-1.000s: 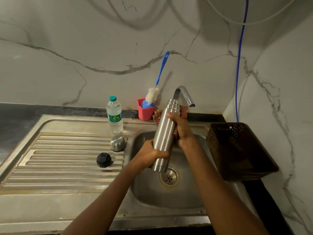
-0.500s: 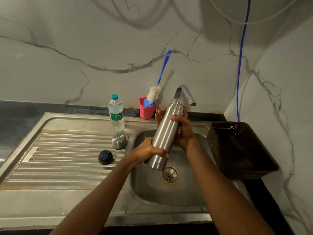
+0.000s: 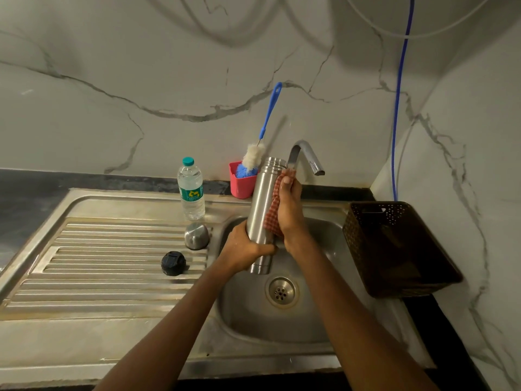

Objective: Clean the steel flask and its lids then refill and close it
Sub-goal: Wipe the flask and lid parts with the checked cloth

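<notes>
Your left hand [image 3: 245, 246] is curled tight around the low part of the steel flask [image 3: 260, 198]. Your right hand [image 3: 290, 210] grips a red bumpy cloth [image 3: 271, 213] and presses it flat on the side of the flask, with your thumb pointing up near the top.

The flask is over the sink bowl [image 3: 253, 320], almost straight up, tipped a little. It is tall, round and shiny, with rings at its open neck. Its bottom hangs just above the round drain [image 3: 282, 292] with little holes.

The bent metal tap [image 3: 306, 153] is behind the sink bowl.

To the left of the sink bowl, on the ribbed steel surface [image 3: 98, 263], sit two lids. The steel lid [image 3: 196, 235] is smooth and shaped like a dome, right by the bowl's edge. The black lid [image 3: 173, 263] is round and dull, a bit further left. Behind them stands a clear plastic water bottle [image 3: 191, 193] with a green cap.

Behind the sink bowl, a red cup [image 3: 241, 187] holds a fluffy bottle brush [image 3: 253, 158] with a thin blue handle.

To the right of the sink bowl is a dark brown basket [image 3: 358, 235] with small holes in its walls.
</notes>
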